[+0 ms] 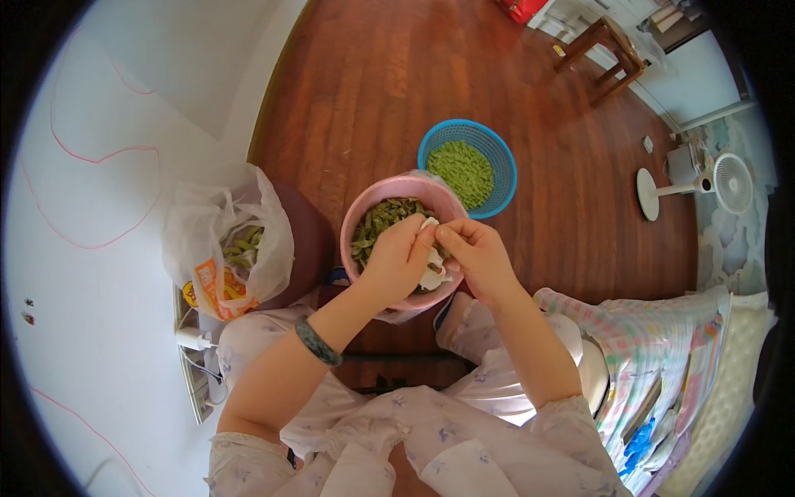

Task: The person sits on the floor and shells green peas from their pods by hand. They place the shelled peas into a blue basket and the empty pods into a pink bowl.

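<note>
Over a pink bucket (355, 211), my left hand (397, 251) and my right hand (484, 258) meet at the fingertips. White crumpled tissue (428, 222) shows between the left thumb and fingers. More of the white material (435, 276) hangs or lies below, partly hidden by the hands. Right thumb and forefinger are pinched against the left fingertips; whether anything is between them is hidden. Dull green bean pods (379, 223), seemingly shells, fill the bucket. Beyond its rim stands a blue plastic basket (506, 180) of shelled green beans (459, 174).
Left of the bucket, a white plastic bag (199, 230) with green pods (245, 245) rests against a dark red bin (307, 236). A power strip (195, 373) runs along the wall. A white fan (695, 185) and wooden stool (612, 56) stand right; a checked cloth (646, 335) is near my right knee.
</note>
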Tool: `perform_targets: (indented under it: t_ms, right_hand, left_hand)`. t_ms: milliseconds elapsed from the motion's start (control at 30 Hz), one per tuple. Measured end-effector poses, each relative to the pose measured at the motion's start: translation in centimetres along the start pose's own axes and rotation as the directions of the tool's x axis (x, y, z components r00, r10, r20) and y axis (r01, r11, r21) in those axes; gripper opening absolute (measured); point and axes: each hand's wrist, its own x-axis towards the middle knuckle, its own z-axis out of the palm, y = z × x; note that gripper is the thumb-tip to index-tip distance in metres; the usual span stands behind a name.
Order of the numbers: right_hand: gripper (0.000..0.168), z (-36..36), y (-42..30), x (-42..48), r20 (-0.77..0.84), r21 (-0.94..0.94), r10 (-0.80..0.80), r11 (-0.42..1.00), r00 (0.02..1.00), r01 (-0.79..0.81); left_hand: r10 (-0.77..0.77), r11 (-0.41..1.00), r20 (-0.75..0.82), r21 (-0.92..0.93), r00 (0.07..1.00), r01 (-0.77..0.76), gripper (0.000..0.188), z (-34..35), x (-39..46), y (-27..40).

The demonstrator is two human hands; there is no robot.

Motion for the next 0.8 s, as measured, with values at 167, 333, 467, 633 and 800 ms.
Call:
perform_targets:
  t_ms: [167, 333, 467, 633, 800]
  right_hand:
    - [0.019, 0.1, 0.0, 0.8, -0.144, 0.147, 0.035, 0.989, 0.989, -0.013]
    - [0.018, -2.0, -0.6, 1.7, -0.219, 0.249, -0.042, 0.963, 0.975, 0.098]
    - [0.017, -2.1, -0.9, 1.6, -0.117, 0.249, -0.065, 0.964, 0.991, 0.093]
    - [0.018, -2.1, -1.4, 1.3, -0.048, 0.140, 0.002, 0.990, 0.999, 0.005]
    - [0.019, -1.6, -1.2, 1.0, -0.040, -0.025, 0.074, 0.997, 0.996, -0.075]
  left_hand:
    - [0.048, 0.995, -0.021, 0.086, 0.999, -0.046, 0.019, 0.1, 0.2, 0.8]
    - [0.002, 0.995, -0.031, 0.105, 1.000, 0.001, 0.021, 0.1, 0.2, 0.2]
    - [-0.039, 0.998, -0.045, 0.055, 0.998, 0.042, 0.022, -0.4, 0.2, -0.3]
    - [-0.138, 0.987, -0.076, 0.078, 0.988, 0.144, 0.028, -0.8, 0.1, -0.8]
    - [-0.258, 0.951, -0.035, 0.168, 0.966, 0.260, 0.037, -1.1, -0.1, -1.5]
